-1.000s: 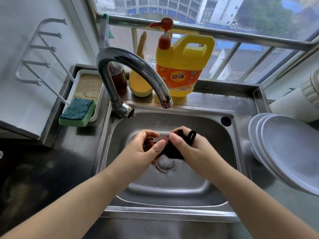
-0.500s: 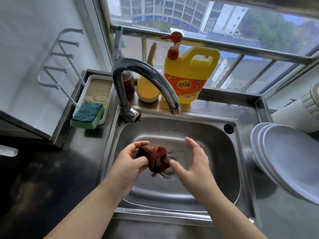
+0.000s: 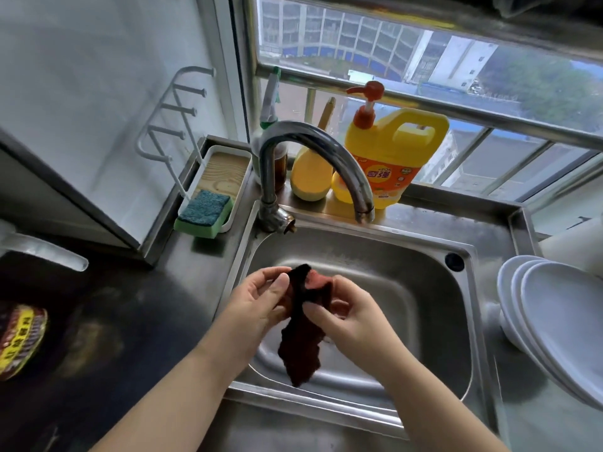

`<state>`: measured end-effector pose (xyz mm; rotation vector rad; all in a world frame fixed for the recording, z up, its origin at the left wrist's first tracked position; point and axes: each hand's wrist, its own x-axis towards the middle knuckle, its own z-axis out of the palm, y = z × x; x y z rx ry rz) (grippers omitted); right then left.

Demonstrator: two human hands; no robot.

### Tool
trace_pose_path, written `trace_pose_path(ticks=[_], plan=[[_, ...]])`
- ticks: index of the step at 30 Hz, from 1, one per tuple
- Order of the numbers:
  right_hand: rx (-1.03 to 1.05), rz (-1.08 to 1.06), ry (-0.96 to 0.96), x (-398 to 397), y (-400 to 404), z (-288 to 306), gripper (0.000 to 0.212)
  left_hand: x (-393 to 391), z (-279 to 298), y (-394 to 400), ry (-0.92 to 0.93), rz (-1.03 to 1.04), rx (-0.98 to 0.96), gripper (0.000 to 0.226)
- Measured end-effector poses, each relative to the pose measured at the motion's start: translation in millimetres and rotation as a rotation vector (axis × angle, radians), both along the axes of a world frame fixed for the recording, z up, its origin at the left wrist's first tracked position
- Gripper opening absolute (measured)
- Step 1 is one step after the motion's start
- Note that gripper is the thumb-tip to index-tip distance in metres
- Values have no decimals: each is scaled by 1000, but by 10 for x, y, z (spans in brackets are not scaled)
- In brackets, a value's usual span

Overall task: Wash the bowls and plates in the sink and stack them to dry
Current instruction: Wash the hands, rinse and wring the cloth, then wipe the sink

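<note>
Above the stainless steel sink, holding a dark reddish-brown dishcloth between both hands. Left hand pinching the cloth's upper edge between thumb and fingers; right hand curled round the cloth just beside it, thumb pressing on the fabric. Lower part of the cloth hanging loose over the basin. At 3 o'clock from the sink, on the steel counter, a stack of white round plates leaning on edge, apart from both hands. At 12 o'clock, the curved chrome tap, its spout over the basin; behind it a yellow detergent jug with an orange pump. At 10 o'clock, a green sponge with a blue scouring top resting in a white tray with a wooden base.
</note>
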<state>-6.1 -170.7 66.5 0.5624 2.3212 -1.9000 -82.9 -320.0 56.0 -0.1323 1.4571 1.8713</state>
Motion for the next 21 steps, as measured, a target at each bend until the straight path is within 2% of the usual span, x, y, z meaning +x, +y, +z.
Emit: trace_pose_path(ticks=[2, 3, 4, 6, 7, 9, 14, 16, 18, 21], plan=[[-215, -75, -5, -32, -44, 91, 18, 93, 44, 7, -14, -138, -54, 70], [-305, -128, -13, -47, -58, 142, 19, 138, 73, 11, -1, -205, -84, 68], [-352, -172, -11, -64, -55, 150, 16, 180, 88, 18, 11, -237, -109, 56], [-357, -257, 19, -80, -31, 157, 10, 221, 96, 22, 66, -218, -162, 27], [-341, -293, 43, -80, -13, 157, 14, 231, 96, 11, 109, -204, -195, 23], [-300, -345, 78, -77, 44, 167, 16, 233, 89, -20, 187, -202, -255, 27], [-398, -344, 100, -13, 155, 222, 10, 259, 238, 55, 278, -300, -315, 55], [-381, -336, 109, 11, 168, 253, 21, 292, 276, 153, 315, -311, -326, 61], [-409, -301, 127, 38, 177, 305, 30, 333, 308, 269, 314, -282, -283, 62], [-506, -208, 159, 103, 255, 370, 35, 396, 330, 394, 235, -193, -137, 51]])
